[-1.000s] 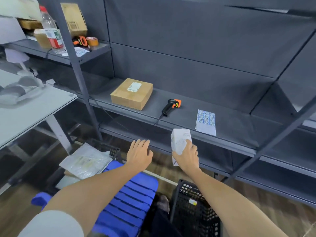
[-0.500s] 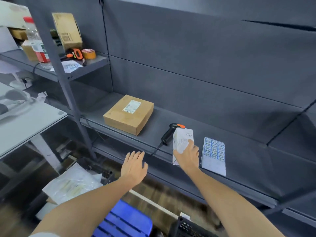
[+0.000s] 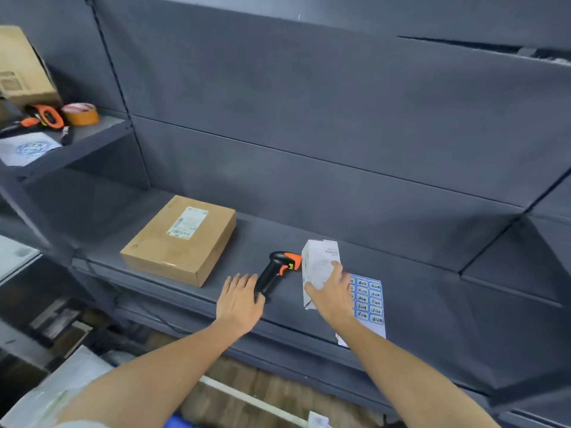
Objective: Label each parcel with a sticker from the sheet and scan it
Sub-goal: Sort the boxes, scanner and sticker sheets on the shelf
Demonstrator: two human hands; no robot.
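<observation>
Stockroom: grey metal shelving [image 3: 401, 273] (parcel [image 3: 180, 239], scanner [image 3: 278, 270]).

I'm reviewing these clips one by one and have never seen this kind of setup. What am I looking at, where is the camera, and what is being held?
There is no robot here: a person wears one wide-angle camera on the head, looking down at their own bare hands. On the dark shelf lie a brown parcel that already bears a label, a black and orange scanner and a sheet of blue stickers. The right hand grips a small white box, upright, over the shelf. The left hand is open, fingers straight, at the scanner's handle; whether it touches is unclear.
</observation>
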